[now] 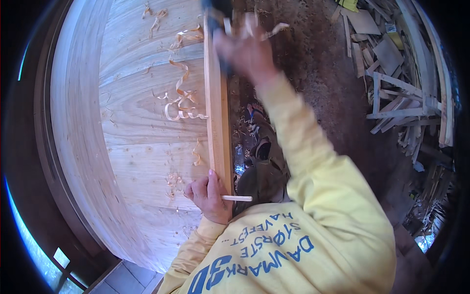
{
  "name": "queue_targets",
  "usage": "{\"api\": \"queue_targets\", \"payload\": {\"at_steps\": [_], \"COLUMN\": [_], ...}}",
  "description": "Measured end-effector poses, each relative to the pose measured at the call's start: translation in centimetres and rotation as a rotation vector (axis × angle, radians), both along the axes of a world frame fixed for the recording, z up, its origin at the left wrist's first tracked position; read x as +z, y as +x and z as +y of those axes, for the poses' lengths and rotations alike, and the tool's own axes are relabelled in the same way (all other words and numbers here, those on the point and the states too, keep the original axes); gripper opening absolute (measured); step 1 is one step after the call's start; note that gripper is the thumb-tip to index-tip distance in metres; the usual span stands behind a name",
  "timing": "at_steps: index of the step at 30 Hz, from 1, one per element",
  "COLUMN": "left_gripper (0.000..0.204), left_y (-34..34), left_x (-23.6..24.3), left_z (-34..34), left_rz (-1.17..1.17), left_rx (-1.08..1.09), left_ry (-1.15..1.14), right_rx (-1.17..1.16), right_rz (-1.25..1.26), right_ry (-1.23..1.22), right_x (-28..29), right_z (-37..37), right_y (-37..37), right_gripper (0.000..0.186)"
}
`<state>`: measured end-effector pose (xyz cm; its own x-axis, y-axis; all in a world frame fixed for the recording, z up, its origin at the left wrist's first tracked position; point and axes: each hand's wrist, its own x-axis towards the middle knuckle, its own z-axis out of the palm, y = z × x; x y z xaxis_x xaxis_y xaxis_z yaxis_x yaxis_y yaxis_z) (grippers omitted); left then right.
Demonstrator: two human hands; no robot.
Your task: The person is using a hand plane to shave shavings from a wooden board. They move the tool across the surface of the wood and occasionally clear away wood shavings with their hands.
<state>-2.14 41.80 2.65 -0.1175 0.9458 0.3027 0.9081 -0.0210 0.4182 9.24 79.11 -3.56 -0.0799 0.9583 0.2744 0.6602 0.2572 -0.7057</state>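
At the top of the view, my right hand [247, 54] is wrapped round a dark tool, apparently a hand plane [218, 12], over a narrow wooden strip [215, 108]. Motion smears both the hand and the tool. A curl of shaving [275, 31] stands out beside that hand. My left hand [210, 198] rests at the strip's near end, fingers curled, one fingertip against its edge. A thin pale stick [237, 198] pokes out to the right from this closed hand. The strip runs along the right edge of a broad wooden panel [152, 122].
Curled shavings [183, 90] lie scattered over the panel. To the right, beyond the brown floor [323, 88], is a heap of wood offcuts [391, 59] with a pale wooden frame [396, 115]. My legs and sandalled feet are below the strip's right side.
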Motion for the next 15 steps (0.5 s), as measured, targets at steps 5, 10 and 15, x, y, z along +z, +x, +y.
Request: {"api": "queue_targets", "payload": {"at_steps": [5, 10, 15], "left_gripper": [0.037, 0.036, 0.038], "left_y": [-0.5, -0.2, -0.3], "left_x": [-0.9, -0.6, -0.4], "left_z": [-0.1, 0.2, 0.1], "left_rz": [0.023, 0.022, 0.012], "left_rx": [0.045, 0.05, 0.058], "left_ry": [-0.002, 0.011, 0.008], "right_rx": [-0.137, 0.154, 0.254], "right_rz": [0.147, 0.176, 0.109], "right_ry": [0.155, 0.085, 0.177], "right_x": [2.1, 4.2, 5.0], "right_z": [12.6, -11.2, -16.4], "right_y": [-2.0, 0.4, 2.2], "right_gripper": [0.058, 0.062, 0.059]}}
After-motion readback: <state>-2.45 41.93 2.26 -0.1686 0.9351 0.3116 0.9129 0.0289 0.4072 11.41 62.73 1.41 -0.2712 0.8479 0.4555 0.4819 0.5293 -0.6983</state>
